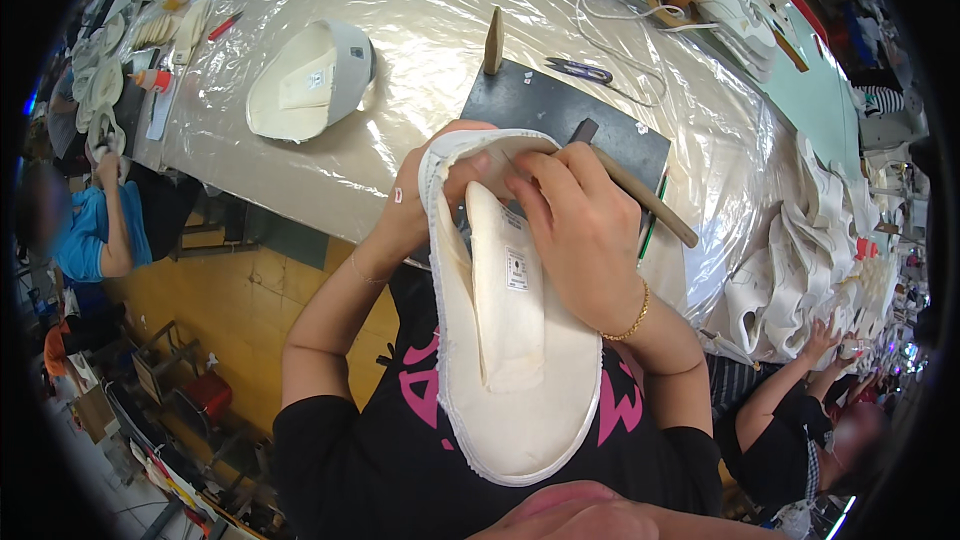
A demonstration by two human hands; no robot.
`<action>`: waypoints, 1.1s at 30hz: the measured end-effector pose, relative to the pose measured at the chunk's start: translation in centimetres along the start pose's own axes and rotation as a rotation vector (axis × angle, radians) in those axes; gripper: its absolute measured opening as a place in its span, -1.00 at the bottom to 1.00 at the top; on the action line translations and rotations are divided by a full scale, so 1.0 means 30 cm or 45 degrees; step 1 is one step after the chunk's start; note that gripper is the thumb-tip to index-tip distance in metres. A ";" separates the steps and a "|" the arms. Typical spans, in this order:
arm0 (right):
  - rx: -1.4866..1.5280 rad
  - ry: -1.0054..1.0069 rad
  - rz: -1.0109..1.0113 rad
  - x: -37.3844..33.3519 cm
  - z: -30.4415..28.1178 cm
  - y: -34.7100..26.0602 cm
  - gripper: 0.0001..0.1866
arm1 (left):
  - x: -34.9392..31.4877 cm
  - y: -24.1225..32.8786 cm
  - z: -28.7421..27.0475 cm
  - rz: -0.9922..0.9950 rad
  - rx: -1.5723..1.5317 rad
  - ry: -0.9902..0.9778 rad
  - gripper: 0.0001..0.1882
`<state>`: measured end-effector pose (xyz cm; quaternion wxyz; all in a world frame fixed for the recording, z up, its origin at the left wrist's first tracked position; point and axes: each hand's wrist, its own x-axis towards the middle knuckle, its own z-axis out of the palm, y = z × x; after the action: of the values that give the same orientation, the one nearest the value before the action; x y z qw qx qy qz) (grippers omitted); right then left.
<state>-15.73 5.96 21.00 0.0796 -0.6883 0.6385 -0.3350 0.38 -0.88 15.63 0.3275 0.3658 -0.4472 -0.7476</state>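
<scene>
An off-white shoe upper (572, 390) is held up in front of my chest, its inside facing up and its rounded toe end toward me. A padded tongue with a small printed label (517, 258) lies inside it. My left hand (408, 185) wraps the far, heel end from the left, with the thumb inside the collar. Reaching in from the right, my right hand (588, 235) has its fingers bent against the inner lining at the heel. Whether its fingertips pinch some small thing there is hidden.
Another white upper (350, 70) stands on the plastic-covered table (420, 70). Beyond my hands are a dark board (625, 140), a hammer (650, 198), thread snips (580, 70) and a white cord (650, 95). Piled uppers (775, 275) lie at right. Co-workers sit on both sides.
</scene>
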 end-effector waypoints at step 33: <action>-0.142 0.197 0.017 -0.023 0.108 0.002 -0.80 | -0.021 0.018 -0.008 0.093 0.305 0.026 -0.72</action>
<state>-13.94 5.56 18.24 -0.0061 -0.6594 0.6651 -0.3505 0.99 -0.68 16.21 0.3129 0.3935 -0.5429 -0.6727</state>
